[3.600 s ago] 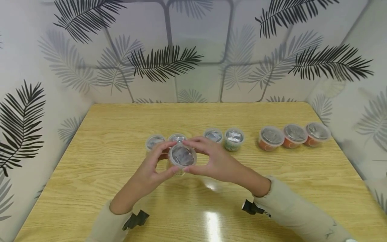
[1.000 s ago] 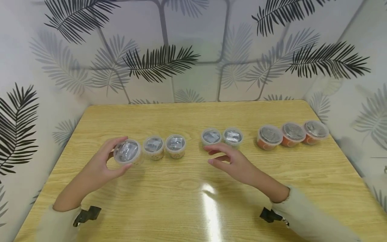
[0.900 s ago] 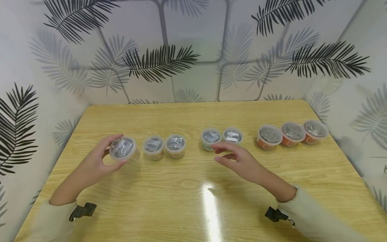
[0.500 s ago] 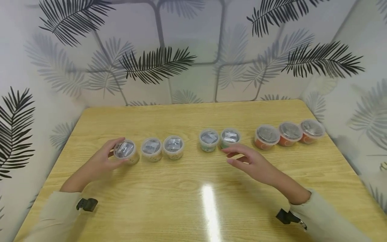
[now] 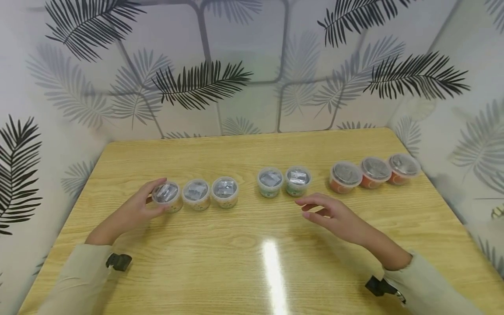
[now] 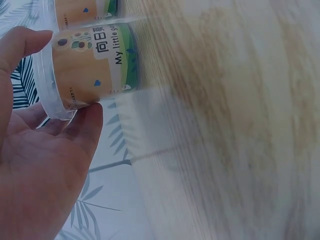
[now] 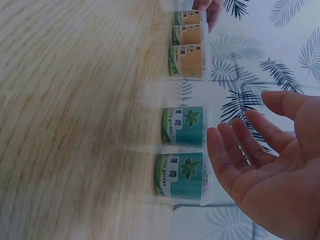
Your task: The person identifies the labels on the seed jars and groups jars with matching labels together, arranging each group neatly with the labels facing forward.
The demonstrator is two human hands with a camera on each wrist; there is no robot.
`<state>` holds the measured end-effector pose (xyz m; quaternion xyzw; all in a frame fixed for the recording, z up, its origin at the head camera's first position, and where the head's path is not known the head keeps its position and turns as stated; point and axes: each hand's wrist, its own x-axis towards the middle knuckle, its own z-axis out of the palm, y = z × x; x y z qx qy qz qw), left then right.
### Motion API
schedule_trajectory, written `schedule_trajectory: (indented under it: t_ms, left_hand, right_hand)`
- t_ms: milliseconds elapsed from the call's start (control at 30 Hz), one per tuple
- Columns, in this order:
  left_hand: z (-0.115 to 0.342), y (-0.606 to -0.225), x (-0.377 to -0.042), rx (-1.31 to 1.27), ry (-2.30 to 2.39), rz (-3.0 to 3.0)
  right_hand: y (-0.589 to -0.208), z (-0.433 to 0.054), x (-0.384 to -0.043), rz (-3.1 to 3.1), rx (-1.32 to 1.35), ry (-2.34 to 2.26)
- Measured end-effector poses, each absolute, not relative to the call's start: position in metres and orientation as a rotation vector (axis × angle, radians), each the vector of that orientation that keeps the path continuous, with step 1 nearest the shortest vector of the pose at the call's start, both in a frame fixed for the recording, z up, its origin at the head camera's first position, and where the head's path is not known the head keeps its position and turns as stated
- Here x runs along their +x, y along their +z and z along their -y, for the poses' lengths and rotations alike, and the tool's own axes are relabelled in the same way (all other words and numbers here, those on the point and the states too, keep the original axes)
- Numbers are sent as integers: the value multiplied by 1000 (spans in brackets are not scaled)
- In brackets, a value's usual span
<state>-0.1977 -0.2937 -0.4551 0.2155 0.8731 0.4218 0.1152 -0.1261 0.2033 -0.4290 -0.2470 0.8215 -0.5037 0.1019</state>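
My left hand [image 5: 135,210] grips a lidded clear plastic cup [image 5: 167,197] at the left end of a row, thumb on the near side and fingers behind. In the left wrist view this cup [image 6: 82,70] has an orange label reading "My little garden", and its base is on the table. Directly to its right stand two matching cups, a middle one [image 5: 197,194] and a right one [image 5: 225,192]. My right hand [image 5: 334,216] hovers with loosely bent fingers, holding nothing, in front of two green-labelled cups, one left [image 5: 270,182] and one right [image 5: 298,181].
Three wider lidded tubs with red-orange sides stand at the right: a left tub [image 5: 345,177], a middle tub [image 5: 375,172] and a right tub [image 5: 403,169]. Leaf-patterned walls [image 5: 244,105] border the wooden table [image 5: 220,262] at the back and sides.
Both hands held the cup near the middle; the right let go and moved right. The left hand carried it left, lowered it, then slid it rightward against the neighbouring cup.
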Motion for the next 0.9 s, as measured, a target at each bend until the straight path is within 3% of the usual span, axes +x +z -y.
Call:
schedule_trajectory:
  t_ms: [900]
  left_hand:
    - [286,-463,-199,661,1156,-2680]
  right_hand:
    - [-436,-223,-129,-2580,-758,-1360]
